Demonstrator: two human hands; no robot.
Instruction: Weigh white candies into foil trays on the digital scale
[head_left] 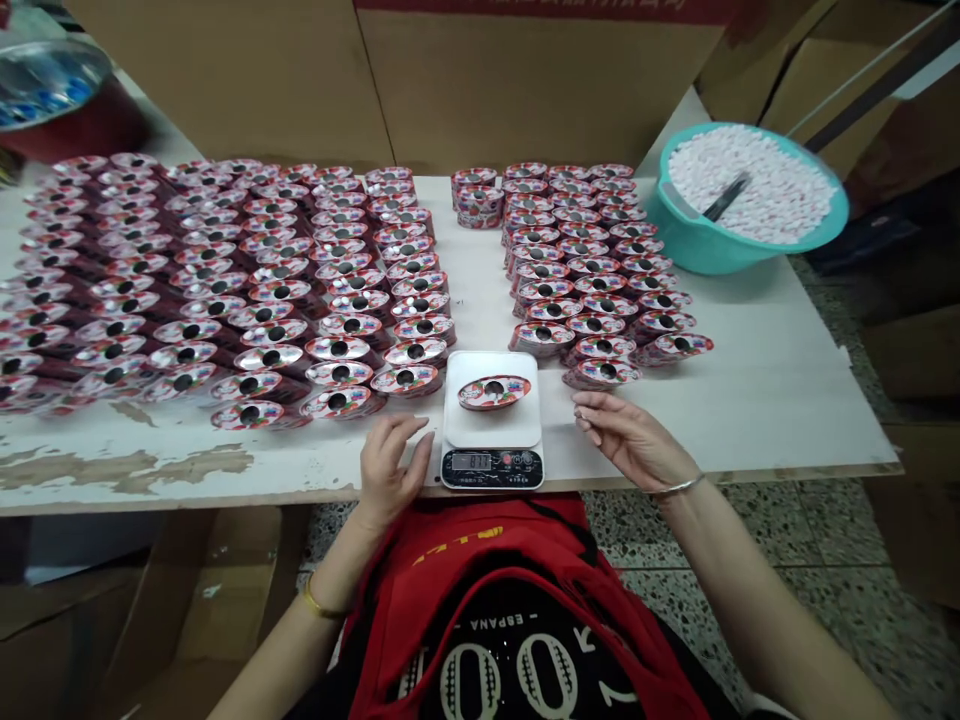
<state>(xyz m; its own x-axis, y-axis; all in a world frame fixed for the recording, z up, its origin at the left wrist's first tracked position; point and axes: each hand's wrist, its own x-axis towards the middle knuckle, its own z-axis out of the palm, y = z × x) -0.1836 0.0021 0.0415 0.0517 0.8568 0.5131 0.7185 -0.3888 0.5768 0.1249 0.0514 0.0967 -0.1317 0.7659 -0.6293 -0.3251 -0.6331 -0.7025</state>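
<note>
A small digital scale (491, 430) sits at the table's front edge with its display lit. On its white plate stands one red-and-white printed oval container (494, 391), with a dark round opening in its top. Just left of the scale, my left hand (391, 468) hovers with its fingers curved and the thumb apart, holding nothing. To the right of the scale, my right hand (636, 440) has its fingertips pressed together. Whatever may be between them is too small to make out. That hand is close to the front of the right-hand group of matching containers (602, 373).
Many like containers (337, 374) stand in rows on the left, some with white pieces on top. At the right, a turquoise basin (697, 250) holds small white pieces (780, 195) and a dark scoop (726, 197). A red tub (82, 125) is at far left; cardboard boxes (525, 90) stand behind.
</note>
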